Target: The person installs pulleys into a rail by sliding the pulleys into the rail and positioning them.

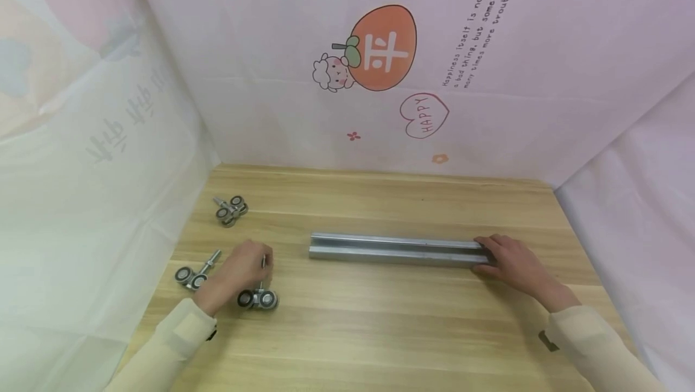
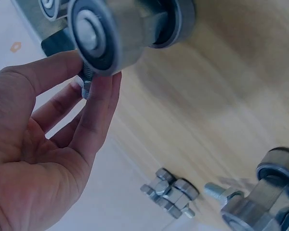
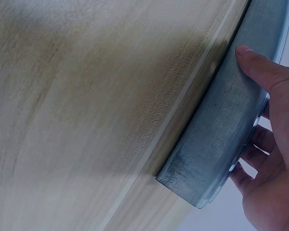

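Note:
My left hand (image 1: 244, 265) pinches the threaded bolt of a roller trolley (image 1: 258, 299) between thumb and fingers. The trolley's wheels stand nearest the camera in the left wrist view, where its bolt (image 2: 86, 83) shows between my fingertips. At the rail's right end, my right hand (image 1: 512, 263) grips a long grey metal channel rail (image 1: 396, 250) that lies on the table with its slot facing up. Thumb on the near side and fingers over the far side, it holds the rail (image 3: 221, 115) in the right wrist view. The rail's left end points toward the trolleys.
A second roller trolley (image 1: 192, 277) lies left of my left wrist, partly covered by it. Another trolley (image 1: 231, 211) sits farther back on the wooden table (image 1: 380, 331). White printed cloth (image 1: 271, 108) hangs behind the table and on both sides.

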Demonstrator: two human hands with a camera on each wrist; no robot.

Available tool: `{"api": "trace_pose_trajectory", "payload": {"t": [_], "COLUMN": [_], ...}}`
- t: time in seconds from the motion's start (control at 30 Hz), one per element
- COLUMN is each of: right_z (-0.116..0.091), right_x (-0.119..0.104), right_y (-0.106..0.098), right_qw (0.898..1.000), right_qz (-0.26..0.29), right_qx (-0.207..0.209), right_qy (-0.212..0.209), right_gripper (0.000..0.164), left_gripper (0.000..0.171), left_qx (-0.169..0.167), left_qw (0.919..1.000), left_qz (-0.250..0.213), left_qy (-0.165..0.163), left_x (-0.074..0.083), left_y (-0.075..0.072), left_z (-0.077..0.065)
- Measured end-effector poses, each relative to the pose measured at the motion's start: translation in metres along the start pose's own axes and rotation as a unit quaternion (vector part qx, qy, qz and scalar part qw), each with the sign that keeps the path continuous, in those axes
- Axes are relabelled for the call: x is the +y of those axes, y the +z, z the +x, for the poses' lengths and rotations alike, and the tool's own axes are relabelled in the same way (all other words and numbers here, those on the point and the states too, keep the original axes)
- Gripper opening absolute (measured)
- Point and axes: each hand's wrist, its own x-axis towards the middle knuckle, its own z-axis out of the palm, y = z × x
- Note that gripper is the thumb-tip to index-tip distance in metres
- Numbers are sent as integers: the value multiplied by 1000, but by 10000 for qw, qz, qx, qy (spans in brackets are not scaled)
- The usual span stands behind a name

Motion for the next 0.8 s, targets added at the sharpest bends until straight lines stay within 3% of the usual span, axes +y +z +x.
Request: {"api": "trace_pose_trajectory", "payload": {"t": [0.27,0.8], "right_z": [0,0], "right_x": [0,0], "right_y": [0,1], "right_qw": [10000,10000], "right_qz": [-9,-10], "right_qx": [4,41], "right_qy": [-13,-7], "right_gripper": [67,67], "left_gripper": [9,14], "left_qx": [431,857], "left_qw": [9989,9932], "left_qz": [76,539], "left_qy": [168,566], "left_x": [6,13], "left_y": [-15,-21], "left_z": [5,6]}}
